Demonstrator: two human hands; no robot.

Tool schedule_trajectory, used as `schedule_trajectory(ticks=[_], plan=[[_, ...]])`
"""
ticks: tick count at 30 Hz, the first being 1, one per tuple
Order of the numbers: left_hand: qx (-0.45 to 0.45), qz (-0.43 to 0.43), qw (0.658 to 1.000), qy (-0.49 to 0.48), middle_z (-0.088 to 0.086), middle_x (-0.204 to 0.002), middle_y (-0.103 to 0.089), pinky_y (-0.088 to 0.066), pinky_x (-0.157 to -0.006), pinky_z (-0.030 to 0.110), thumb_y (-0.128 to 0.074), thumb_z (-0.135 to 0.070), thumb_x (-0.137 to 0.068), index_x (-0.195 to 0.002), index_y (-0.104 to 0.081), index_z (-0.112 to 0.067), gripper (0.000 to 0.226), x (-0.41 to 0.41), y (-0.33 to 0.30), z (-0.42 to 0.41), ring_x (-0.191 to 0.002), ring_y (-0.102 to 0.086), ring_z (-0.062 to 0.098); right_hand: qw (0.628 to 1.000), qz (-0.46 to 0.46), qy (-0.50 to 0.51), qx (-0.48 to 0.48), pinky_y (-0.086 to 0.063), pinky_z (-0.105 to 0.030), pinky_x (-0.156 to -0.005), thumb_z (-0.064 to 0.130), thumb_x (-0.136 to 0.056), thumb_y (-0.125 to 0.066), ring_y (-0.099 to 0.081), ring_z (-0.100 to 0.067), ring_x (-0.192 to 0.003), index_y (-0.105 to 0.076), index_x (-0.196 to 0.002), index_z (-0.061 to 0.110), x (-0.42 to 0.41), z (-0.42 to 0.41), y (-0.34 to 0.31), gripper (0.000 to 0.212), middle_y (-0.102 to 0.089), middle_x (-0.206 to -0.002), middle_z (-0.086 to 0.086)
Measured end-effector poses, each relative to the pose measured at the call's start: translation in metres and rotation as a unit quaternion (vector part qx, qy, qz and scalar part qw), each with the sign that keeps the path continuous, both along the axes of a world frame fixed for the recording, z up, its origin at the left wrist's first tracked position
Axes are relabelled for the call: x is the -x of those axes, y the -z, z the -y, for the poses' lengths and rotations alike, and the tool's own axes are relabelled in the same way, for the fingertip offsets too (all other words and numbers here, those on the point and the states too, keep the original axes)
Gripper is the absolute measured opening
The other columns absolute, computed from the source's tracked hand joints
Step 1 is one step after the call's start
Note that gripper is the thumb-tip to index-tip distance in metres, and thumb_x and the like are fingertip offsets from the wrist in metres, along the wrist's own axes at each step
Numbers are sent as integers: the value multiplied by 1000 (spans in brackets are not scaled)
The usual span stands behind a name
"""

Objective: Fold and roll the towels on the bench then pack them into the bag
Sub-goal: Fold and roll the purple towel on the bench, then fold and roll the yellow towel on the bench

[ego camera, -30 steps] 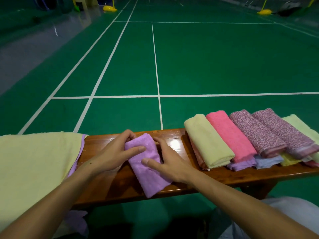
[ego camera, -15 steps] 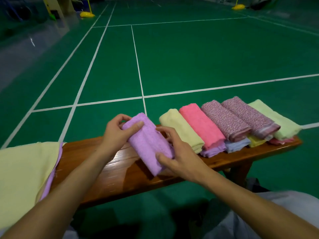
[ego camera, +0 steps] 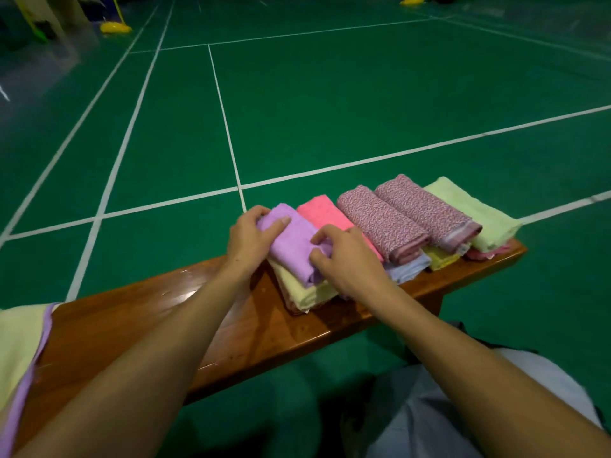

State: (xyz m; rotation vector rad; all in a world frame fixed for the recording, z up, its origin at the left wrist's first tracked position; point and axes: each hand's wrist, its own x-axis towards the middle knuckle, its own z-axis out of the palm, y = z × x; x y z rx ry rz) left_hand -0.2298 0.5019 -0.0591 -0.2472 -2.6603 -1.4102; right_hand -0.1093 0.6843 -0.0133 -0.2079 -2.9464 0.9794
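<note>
Both hands are on the rolled purple towel, which sits on top of the pale yellow roll at the left end of the towel row on the wooden tabletop. Left hand grips the far end of it, thumb laid across the top and fingers curled behind. Right hand pinches the near right edge with curled fingers. To the right along the row: a pink roll, two speckled mauve rolls, and a light green one, all stacked over a lower layer of folded towels. At the near left edge, an unfolded yellow towel lies over a purple one. Green court floor beyond. Can't see the bag anywhere.
</note>
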Motion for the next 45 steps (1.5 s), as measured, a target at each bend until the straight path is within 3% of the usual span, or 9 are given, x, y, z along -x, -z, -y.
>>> schedule_trajectory(ticks=[4,10,14,17,25,32,39,42,45], plan=[[16,-6,1000,-4,-9,-97,-70,-54,-84,38,-77,-58,-87,-101,-65,-33,31,-1,0,-4,-94,-66,22,997,-21,20,-75,-48,-44,-86,48,-92,-59,-62,-33,-99,-60,-123,34,0,5,-3,34,-47,-123,-7],[87,-67,994,-6,-10,-111,-72,-57,-89,43,-75,-57,-85,-113,-69,-29,41,-10,-20,13,-102,-67,17,991,-48,19,-126,-46,-49,-97,49,-90,-60,-50,-37,-114,-66,-119,32,-1,10,-7,35,-52,-123,-12],[70,-97,993,-4,-14,-107,-71,-58,-83,42,-80,-45,-85,-110,-69,-30,32,-28,-39,31,-90,-67,13,984,-95,26,-148,-47,-46,-95,49,-92,-62,-50,-31,-112,-68,-114,29,-2,14,-6,30,-55,-121,-8],[73,-97,992,26,-19,-97,-73,-60,-79,42,-76,-49,-87,-98,-69,-31,23,-47,-54,54,-79,-68,8,976,-150,16,-157,-47,-43,-89,43,-93,-60,-50,-27,-108,-68,-112,25,-4,24,-6,27,-56,-117,-4],[143,-69,985,60,-26,-91,-71,-60,-72,43,-76,-44,-94,-96,-69,-34,12,-122,-70,168,-73,-69,8,951,-271,-106,-102,-49,-43,-78,36,-91,-57,-53,-27,-99,-69,-100,21,-17,116,-13,22,-63,-103,0],[203,-19,979,-21,-24,-89,-72,-59,-73,39,-71,-57,-91,-94,-70,-36,22,-178,-54,304,-76,-68,5,927,-235,-279,-85,-52,-40,-80,41,-98,-55,-55,-21,-99,-67,-108,23,-34,239,-1,23,-64,-107,3],[325,54,937,-117,-26,-92,-70,-57,-70,33,-70,-53,-96,-93,-64,-40,15,-216,-51,431,-76,-65,-2,921,-137,-360,-55,-49,-39,-82,43,-103,-51,-58,-23,-103,-63,-109,24,-34,352,14,24,-66,-112,2],[372,89,912,-150,-21,-107,-70,-52,-67,30,-68,-54,-98,-106,-65,-39,17,-224,-47,472,-82,-65,0,934,-66,-349,-49,-57,-44,-79,46,-102,-51,-65,-26,-92,-67,-102,20,-30,397,28,31,-70,-101,-2],[419,131,876,-200,-11,-131,-63,-51,-77,35,-64,-55,-99,-131,-62,-34,39,-227,-37,507,-105,-66,15,949,-10,-309,-65,-58,-43,-77,60,-100,-48,-65,-27,-79,-65,-86,18,-25,433,44,48,-68,-85,-2]])
